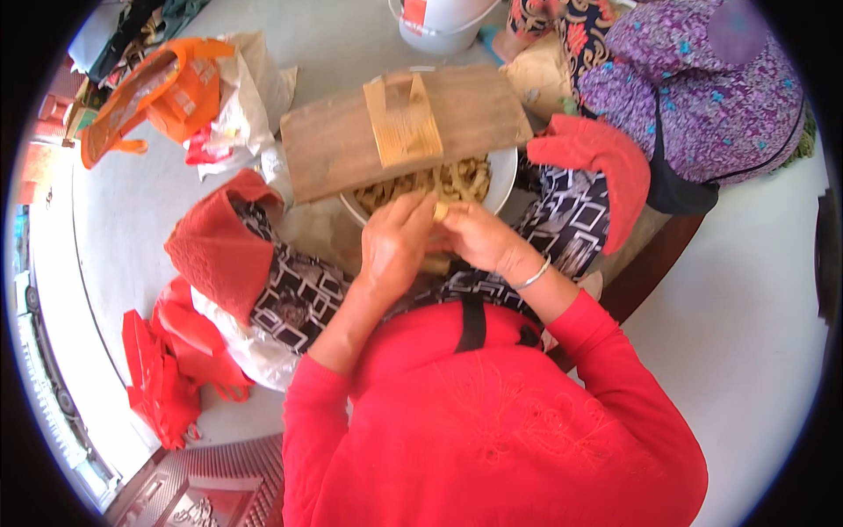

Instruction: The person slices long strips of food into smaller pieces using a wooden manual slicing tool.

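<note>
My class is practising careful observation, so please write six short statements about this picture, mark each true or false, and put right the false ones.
1. A wooden board hides part of the white bowl. True.
2. The bracelet is on the left wrist. False: the bracelet is on the right wrist.
3. A small yellowish piece shows between the left hand and the right hand. True.
4. The bucket is green. False: the bucket is mostly white.
5. A red bag lies to the person's left. True.
6. Nobody else is in view. False: someone in purple patterned clothing is at the upper right.
</note>
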`<action>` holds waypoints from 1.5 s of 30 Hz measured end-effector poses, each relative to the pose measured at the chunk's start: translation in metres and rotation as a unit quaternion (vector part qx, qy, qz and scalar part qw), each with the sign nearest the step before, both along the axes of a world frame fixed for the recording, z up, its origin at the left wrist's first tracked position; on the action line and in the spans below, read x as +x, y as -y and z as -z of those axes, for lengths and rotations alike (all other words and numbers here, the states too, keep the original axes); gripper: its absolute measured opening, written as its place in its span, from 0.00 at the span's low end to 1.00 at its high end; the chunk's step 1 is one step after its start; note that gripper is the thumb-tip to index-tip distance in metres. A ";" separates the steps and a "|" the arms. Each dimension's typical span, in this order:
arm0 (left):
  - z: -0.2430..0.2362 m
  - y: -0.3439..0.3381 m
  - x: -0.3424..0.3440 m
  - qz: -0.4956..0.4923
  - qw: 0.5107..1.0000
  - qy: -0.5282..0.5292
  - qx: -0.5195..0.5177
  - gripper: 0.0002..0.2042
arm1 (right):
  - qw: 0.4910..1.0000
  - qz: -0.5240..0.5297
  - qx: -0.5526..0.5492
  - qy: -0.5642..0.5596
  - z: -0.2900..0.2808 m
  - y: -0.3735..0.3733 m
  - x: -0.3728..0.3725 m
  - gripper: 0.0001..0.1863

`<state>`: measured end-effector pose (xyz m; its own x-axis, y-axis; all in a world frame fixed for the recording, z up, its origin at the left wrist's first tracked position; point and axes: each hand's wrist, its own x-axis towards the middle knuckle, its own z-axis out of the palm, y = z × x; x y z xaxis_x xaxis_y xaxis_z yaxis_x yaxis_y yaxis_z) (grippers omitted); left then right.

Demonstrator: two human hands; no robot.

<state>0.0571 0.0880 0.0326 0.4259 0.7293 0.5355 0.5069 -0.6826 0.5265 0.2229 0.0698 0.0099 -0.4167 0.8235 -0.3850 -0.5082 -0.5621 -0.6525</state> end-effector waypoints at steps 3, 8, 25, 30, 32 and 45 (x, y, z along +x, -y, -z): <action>-0.008 0.003 -0.002 0.021 0.993 0.029 -0.109 0.15 | 0.998 0.012 0.013 -0.065 -0.006 0.001 -0.002 0.10; -0.027 -0.001 0.000 0.022 0.967 0.011 -0.254 0.13 | 0.895 0.078 0.287 0.334 -0.007 -0.003 -0.009 0.05; 0.002 0.009 -0.012 -0.087 0.984 -0.072 -0.136 0.07 | 0.915 0.250 0.210 0.238 -0.011 -0.037 0.006 0.11; -0.013 -0.016 -0.015 -0.068 0.984 -0.146 -0.070 0.07 | 0.846 0.074 0.365 0.382 -0.050 -0.051 0.017 0.12; -0.014 -0.027 -0.010 -0.041 0.993 -0.069 -0.092 0.06 | 0.904 -0.027 0.271 0.329 -0.054 -0.060 0.020 0.10; 0.011 -0.117 -0.027 -0.001 0.829 0.279 -0.485 0.06 | 0.851 0.101 0.296 0.422 -0.030 -0.107 0.010 0.06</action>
<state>0.0306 0.2045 0.0213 0.3086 0.9321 -0.1896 0.0010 0.1990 0.9800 0.2326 0.1767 0.0400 -0.0240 0.9992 0.0315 0.2357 0.0363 -0.9711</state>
